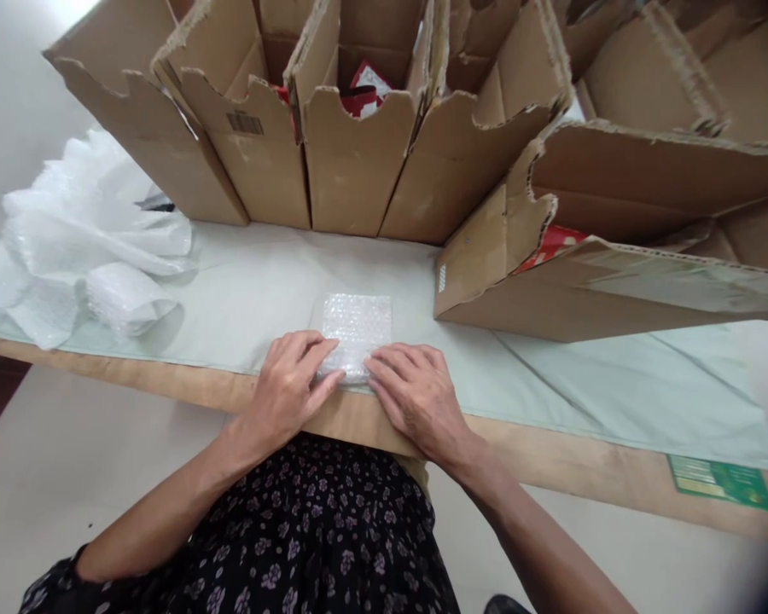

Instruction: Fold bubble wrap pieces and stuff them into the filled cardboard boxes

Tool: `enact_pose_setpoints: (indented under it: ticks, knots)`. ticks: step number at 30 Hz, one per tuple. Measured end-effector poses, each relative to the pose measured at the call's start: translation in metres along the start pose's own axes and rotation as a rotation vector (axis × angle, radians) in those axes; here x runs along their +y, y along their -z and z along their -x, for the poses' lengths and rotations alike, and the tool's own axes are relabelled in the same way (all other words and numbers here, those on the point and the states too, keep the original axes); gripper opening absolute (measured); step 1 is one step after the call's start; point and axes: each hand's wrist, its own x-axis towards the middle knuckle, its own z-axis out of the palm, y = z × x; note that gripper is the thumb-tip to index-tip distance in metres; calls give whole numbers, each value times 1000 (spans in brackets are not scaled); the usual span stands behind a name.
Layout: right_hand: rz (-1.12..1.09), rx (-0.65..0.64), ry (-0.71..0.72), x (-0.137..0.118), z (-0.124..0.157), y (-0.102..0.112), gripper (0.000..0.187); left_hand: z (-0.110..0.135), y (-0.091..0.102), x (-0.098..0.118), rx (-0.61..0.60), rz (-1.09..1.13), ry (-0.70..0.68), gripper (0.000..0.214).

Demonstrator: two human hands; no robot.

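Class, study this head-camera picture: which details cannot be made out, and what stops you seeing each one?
All in the head view:
- Lower side edges of the small bubble-wrap piece: partly covered by the left hand and right hand.
- Whether it encloses anything: its shiny bubbles obscure this.
- Depths of the middle cardboard box: hidden by its front wall.
- Dark thing beside the bubble-wrap heap: mostly covered by wrap.
- Print on the green card: too small.

Cardboard boxes [358, 170] line the far edge of the tabletop [249, 290], barring my reach, while an angled box [550, 305] juts in from the right side and heaped bubble wrap [83, 230] crowds the left end. My left hand [293, 371] has room leftward up to the bubble wrap; my right hand [418, 392] has a passage between the angled box and the near edge.
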Motion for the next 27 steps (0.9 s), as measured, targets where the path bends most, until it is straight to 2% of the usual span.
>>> enact_pose_setpoints:
  ticks: [2,5,8,11,13,15,18,20,22,24,27]
  knots:
    - [-53,29,-19,1,1,-1,19,7,6,4,4,28,-78,32]
    - [-189,24,-90,1,10,2,18,11,12,7,-49,102,-163,29]
    - [-226,38,-145,0,17,5,20,2,8,3,-91,164,-123,24]
    - [-89,59,-126,3,14,5,28,-14,-2,-5,-99,73,-78,20]
    - [4,6,-76,7,8,1,25,-21,-5,-9,-66,1,-40,20]
    - [37,-17,-52,13,2,-5,20,-21,-3,-8,-4,21,32,22]
    - [-85,77,-142,18,-4,-11,18,-7,9,3,69,272,236,23]
    - [-233,129,-241,15,-4,-9,19,4,16,14,32,529,424,27]
    - [-383,119,-297,6,-2,-4,19,10,16,25,-58,811,581,40]
    - [-519,62,-298,-4,2,4,18,11,9,32,-110,1053,664,47]
    - [-587,63,-323,-11,12,15,18,5,-5,38,-81,1229,707,33]
